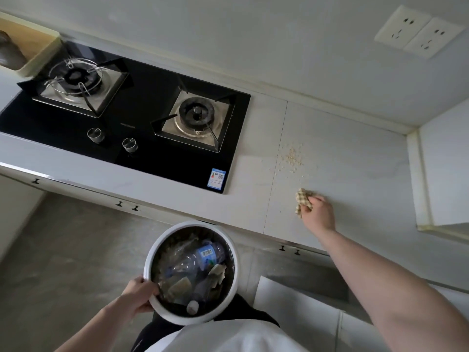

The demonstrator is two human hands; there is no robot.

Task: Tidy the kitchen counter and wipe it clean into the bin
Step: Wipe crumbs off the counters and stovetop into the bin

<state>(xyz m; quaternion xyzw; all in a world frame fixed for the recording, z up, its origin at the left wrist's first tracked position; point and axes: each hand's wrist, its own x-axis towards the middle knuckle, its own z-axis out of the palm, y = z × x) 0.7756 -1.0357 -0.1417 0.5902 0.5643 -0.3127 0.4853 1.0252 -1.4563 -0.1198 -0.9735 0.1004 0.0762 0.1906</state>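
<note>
At the far left corner of the surface (342, 153) a pale tray (38, 47) with a wooden inside sits beside the black glass hob (142, 105), which is sunk into the surface with two gas burners and two round knobs near its front edge, and a blue-and-white sticker at its front right corner. Below the front edge of the surface, over the grey floor (76, 240), my left hand (139, 292) has its grip curled over the near-left rim of the white round bin (229, 295), thumb inside and fingers under the outside, holding it up just in front of the surface's front edge. Inside the bin lie a crushed clear plastic bottle (203, 257) with a blue label, a white cap and some torn scraps of paper or card. To the right of the hob, a small scatter of pale crumbs (291, 158) lies on the surface toward its middle. Nearer the front edge, just short of the crumbs, my right hand (317, 212) grips a bunched yellow checked cloth (303, 200), fingers closed round it and pressing it down onto the surface. On the wall above, a double white socket (416, 34) is mounted, and a white panel (444, 174) rises at the surface's right end.
</note>
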